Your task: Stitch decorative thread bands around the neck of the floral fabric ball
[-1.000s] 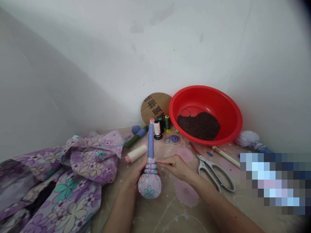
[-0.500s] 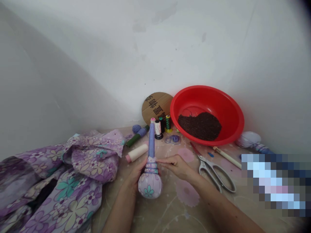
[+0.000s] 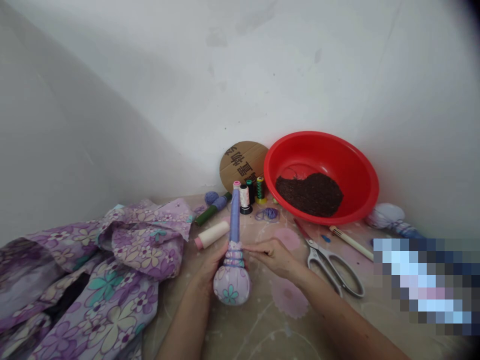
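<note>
A mallet-like stick with a padded, flower-print cloth head [image 3: 231,286] points away from me, head nearest. Its handle [image 3: 234,215] is wrapped in purple, and bands of thread or yarn bind the cloth neck [image 3: 234,257]. My left hand [image 3: 213,266] is closed around the neck from the left and beneath, its fingers partly hidden behind the stick. From the right, my right hand [image 3: 273,254] reaches to the top of the bound neck, thumb and fingers pressed together. Whatever lies between those fingertips is too small to make out.
Flower-print cloth [image 3: 150,245] is heaped at left. Thread spools [image 3: 245,200] and a cardboard disc [image 3: 240,162] stand by the wall. A red basin [image 3: 360,175] holds dark grains. Scissors [image 3: 330,265], a white-and-pink roll [image 3: 213,235] and another cloth-headed stick [image 3: 386,216] lie around.
Almost nothing differs. Both hands keep the same hold at the neck, and the view has shifted very slightly.
</note>
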The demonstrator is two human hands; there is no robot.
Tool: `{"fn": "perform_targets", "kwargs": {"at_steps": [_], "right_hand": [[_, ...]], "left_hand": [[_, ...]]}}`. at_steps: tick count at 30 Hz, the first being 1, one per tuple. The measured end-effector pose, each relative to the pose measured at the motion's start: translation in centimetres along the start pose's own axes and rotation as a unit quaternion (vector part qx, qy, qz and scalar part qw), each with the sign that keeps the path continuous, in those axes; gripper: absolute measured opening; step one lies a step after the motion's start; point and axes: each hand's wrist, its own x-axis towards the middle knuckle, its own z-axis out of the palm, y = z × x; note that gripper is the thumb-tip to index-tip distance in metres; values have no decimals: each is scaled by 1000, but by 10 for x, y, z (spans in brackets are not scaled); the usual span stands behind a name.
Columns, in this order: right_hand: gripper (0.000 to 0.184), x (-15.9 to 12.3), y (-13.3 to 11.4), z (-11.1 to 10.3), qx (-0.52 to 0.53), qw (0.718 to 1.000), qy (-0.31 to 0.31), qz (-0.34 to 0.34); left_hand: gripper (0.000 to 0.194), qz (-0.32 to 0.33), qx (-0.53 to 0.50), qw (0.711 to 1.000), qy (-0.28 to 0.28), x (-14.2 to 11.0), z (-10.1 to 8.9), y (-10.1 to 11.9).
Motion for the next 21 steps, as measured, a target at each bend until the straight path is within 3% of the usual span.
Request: {"fn": "perform_targets", "kwargs": {"at_steps": [13,21], "right_hand": [[30,0,1,-1,-54,998,-11,7],[28,1,3,1,8,1000,9,15]], "left_hand": [[18,50,72,993,75,-2,5,-3],[24,27,97,991,89,-5,11,-2]]}}
